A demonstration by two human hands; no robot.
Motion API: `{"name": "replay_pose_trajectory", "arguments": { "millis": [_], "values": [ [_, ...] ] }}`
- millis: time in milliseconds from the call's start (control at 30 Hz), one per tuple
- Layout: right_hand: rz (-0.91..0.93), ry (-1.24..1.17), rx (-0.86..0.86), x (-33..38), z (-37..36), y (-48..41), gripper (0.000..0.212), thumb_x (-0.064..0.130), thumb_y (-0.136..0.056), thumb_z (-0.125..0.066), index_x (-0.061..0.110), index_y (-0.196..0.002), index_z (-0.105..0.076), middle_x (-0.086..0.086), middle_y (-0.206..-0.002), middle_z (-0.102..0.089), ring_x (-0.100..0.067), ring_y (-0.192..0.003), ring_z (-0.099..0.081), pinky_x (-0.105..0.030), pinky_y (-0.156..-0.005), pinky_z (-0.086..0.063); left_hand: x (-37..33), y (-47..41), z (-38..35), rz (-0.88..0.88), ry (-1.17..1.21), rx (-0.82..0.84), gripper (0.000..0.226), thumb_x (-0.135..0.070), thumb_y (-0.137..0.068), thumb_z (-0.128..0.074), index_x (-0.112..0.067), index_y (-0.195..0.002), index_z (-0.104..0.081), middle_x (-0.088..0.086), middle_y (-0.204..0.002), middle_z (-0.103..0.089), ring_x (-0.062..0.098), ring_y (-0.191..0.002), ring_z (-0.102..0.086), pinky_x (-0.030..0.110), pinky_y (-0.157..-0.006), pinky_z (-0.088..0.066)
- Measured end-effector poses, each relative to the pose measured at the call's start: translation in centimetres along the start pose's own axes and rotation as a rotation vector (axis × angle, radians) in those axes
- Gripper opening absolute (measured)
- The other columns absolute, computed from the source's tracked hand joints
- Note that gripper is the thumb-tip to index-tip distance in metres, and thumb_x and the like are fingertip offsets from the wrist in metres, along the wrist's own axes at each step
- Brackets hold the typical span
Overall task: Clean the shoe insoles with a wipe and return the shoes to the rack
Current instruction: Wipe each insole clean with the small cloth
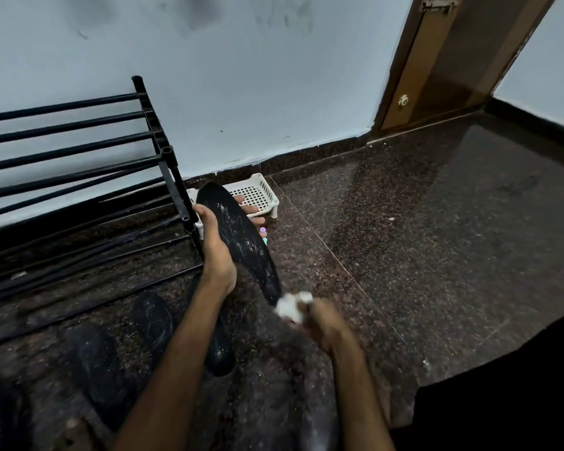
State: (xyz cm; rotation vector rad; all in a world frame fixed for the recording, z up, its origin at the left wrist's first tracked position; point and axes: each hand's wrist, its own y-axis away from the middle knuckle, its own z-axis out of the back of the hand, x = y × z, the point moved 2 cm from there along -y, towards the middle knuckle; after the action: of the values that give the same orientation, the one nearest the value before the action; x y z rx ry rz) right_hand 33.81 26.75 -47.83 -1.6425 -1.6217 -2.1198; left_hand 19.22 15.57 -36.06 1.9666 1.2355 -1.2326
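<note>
1. A black insole (241,232) is held above the floor (404,239) by the left grip (217,252), with its fingers curled round it.
2. A white wipe (290,307) is clutched in the blurred right grip (319,323) at the insole's near end.
3. The black rack (79,154) is seen just left.

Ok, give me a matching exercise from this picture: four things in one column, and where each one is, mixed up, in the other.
1 insole
2 wipe
3 basket
4 rack

A gripped in the right hand
B on the floor by the wall
C held in the left hand
D standing at the view's left edge

Pairs: 1-C, 2-A, 3-B, 4-D
</note>
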Motion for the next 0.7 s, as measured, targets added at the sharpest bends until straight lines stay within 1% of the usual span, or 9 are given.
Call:
{"name": "replay_pose_trajectory", "arguments": {
  "millis": [100, 200, 300, 367, 433, 467, 533, 600, 700],
  "values": [
    [0.002, 0.268, -0.253, -4.5, 4.0, -2.9, 0.035, 0.019, -0.101, -0.052, -0.011, -0.096, -0.069, -0.025, -0.092, -0.071, -0.031, -0.076, -0.067, -0.042, -0.071, -0.059, -0.5, -0.4, 0.8, -0.022, -0.002, -0.052, 0.087, -0.067, -0.096, -0.015, 0.004, -0.131, -0.051, 0.020, -0.101, -0.064, 0.028, -0.081, -0.067, 0.039, -0.066, -0.058],
    [0.114, 0.049, -0.243, -0.3, 3.4, -0.7, 0.028, 0.010, -0.101, -0.051, -0.004, -0.082, -0.066, -0.020, -0.080, -0.071, -0.022, -0.060, -0.066, -0.031, -0.054, -0.058, -0.2, -0.3, 0.8, -0.002, -0.002, -0.037, 0.084, -0.061, -0.099, -0.005, -0.001, -0.124, -0.059, 0.018, -0.097, -0.065, 0.029, -0.078, -0.065, 0.045, -0.067, -0.059],
    [0.307, -0.394, 0.091, 7.7, -0.2, 3.3, 0.015, 0.004, -0.101, -0.048, -0.001, -0.110, -0.059, -0.022, -0.111, -0.069, -0.028, -0.090, -0.072, -0.033, -0.075, -0.062, 1.2, 0.5, 0.5, 0.093, -0.048, 0.036, 0.087, -0.081, -0.088, -0.014, -0.021, -0.103, -0.075, 0.013, -0.094, -0.072, 0.031, -0.079, -0.066, 0.061, -0.085, -0.051],
    [0.333, -0.593, 0.394, 11.1, -3.2, 5.7, 0.027, 0.006, -0.101, -0.045, -0.003, -0.125, -0.053, -0.025, -0.121, -0.066, -0.033, -0.104, -0.069, -0.039, -0.088, -0.058, 1.8, 1.6, -0.5, 0.122, -0.090, 0.095, 0.086, -0.083, -0.083, -0.023, -0.018, -0.116, -0.068, 0.005, -0.104, -0.074, 0.024, -0.090, -0.070, 0.047, -0.080, -0.058],
    [0.298, -0.593, 0.505, 12.5, -5.6, 6.2, 0.031, 0.007, -0.102, -0.044, -0.003, -0.130, -0.049, -0.027, -0.124, -0.064, -0.036, -0.104, -0.069, -0.040, -0.090, -0.057, 2.6, 2.1, -1.3, 0.106, -0.090, 0.058, 0.069, -0.060, -0.099, -0.010, -0.017, -0.118, -0.060, -0.006, -0.103, -0.076, 0.009, -0.098, -0.071, 0.026, -0.079, -0.057],
    [0.275, -0.546, 0.512, 12.5, -6.5, 6.1, 0.029, 0.007, -0.102, -0.043, -0.002, -0.129, -0.051, -0.026, -0.123, -0.065, -0.035, -0.099, -0.071, -0.038, -0.085, -0.059, 2.9, 2.1, -1.4, 0.105, -0.091, 0.047, 0.067, -0.052, -0.103, -0.005, -0.016, -0.116, -0.060, -0.007, -0.101, -0.076, 0.006, -0.098, -0.070, 0.023, -0.082, -0.056],
    [0.200, -0.479, 0.397, 10.4, -6.5, 4.7, 0.025, 0.004, -0.102, -0.042, -0.001, -0.123, -0.056, -0.024, -0.117, -0.067, -0.031, -0.088, -0.072, -0.033, -0.073, -0.062, 3.1, 1.6, -0.7, 0.114, -0.128, -0.018, 0.083, -0.067, -0.097, -0.010, -0.007, -0.120, -0.063, 0.006, -0.107, -0.074, 0.019, -0.101, -0.070, 0.037, -0.092, -0.056],
    [0.117, -0.406, 0.189, 6.2, -4.1, 2.4, 0.021, 0.001, -0.101, -0.044, 0.002, -0.113, -0.061, -0.020, -0.109, -0.069, -0.028, -0.086, -0.070, -0.033, -0.068, -0.062, 2.8, 1.1, 0.4, 0.134, -0.148, -0.046, 0.105, -0.088, -0.079, -0.021, -0.003, -0.125, -0.062, 0.023, -0.115, -0.067, 0.032, -0.098, -0.065, 0.051, -0.089, -0.055],
    [-0.032, -0.089, -0.131, 0.4, -0.2, 0.5, 0.024, 0.006, -0.101, -0.045, -0.006, -0.096, -0.065, -0.027, -0.099, -0.069, -0.029, -0.070, -0.063, -0.027, -0.049, -0.053, 2.4, 0.2, 2.1, 0.118, -0.107, -0.112, 0.091, -0.070, -0.093, -0.005, -0.007, -0.122, -0.063, 0.022, -0.119, -0.065, 0.033, -0.095, -0.063, 0.050, -0.078, -0.058]
  ]
}}
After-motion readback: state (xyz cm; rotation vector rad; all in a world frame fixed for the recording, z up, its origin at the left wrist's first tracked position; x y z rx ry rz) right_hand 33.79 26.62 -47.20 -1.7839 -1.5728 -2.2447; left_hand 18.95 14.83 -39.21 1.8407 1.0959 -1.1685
